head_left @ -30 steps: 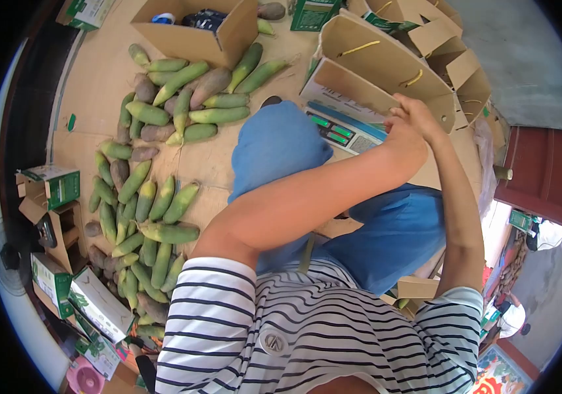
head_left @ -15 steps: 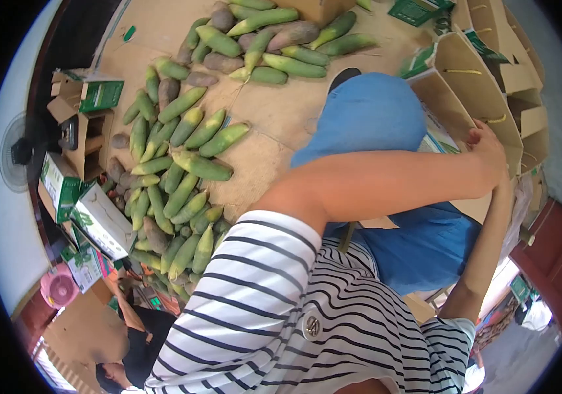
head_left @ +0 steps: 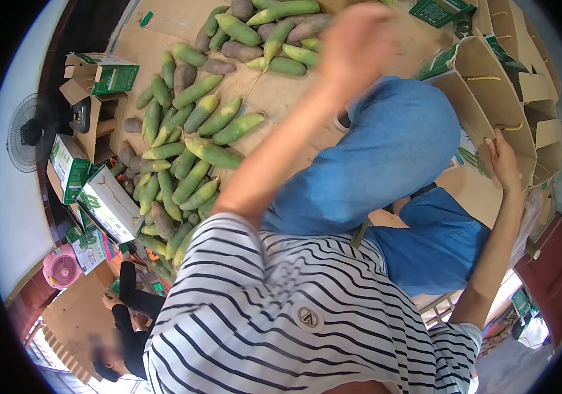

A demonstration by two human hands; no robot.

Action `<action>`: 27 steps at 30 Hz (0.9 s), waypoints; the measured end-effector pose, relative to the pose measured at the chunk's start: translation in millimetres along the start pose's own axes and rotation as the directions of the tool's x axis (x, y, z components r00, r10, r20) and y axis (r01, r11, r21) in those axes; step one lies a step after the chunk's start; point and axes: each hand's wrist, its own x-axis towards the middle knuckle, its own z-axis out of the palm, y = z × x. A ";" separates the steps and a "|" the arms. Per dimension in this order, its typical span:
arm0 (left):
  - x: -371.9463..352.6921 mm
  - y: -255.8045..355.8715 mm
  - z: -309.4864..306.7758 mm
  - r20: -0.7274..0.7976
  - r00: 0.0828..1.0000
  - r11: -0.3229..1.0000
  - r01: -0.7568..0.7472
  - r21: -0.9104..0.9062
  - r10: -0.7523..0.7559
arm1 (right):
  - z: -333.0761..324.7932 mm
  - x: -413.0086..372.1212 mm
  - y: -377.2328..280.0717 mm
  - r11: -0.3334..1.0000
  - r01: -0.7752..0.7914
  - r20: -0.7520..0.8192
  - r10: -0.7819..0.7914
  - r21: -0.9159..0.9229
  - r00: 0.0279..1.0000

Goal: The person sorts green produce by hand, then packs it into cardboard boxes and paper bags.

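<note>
The floor (head_left: 156, 46) across the upper left of the frame is covered with flattened sheets of brown cardboard. A pale wall (head_left: 8, 210) is seen along the left edge, and a dark strip (head_left: 84, 26) is set between it and the floor. A black fan (head_left: 30, 131) is stood against that wall, and a small pink fan (head_left: 62, 269) is placed lower down. A red-brown door (head_left: 557, 269) is seen at the lower right, with bright daylight beside it.
</note>
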 end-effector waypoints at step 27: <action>-366.2 -195.8 -185.3 -0.074 -0.361 -0.162 0.581 -0.798 -0.929 | -7.8 -2.2 -22.9 0.996 -0.068 -0.012 0.067 -0.053 0.998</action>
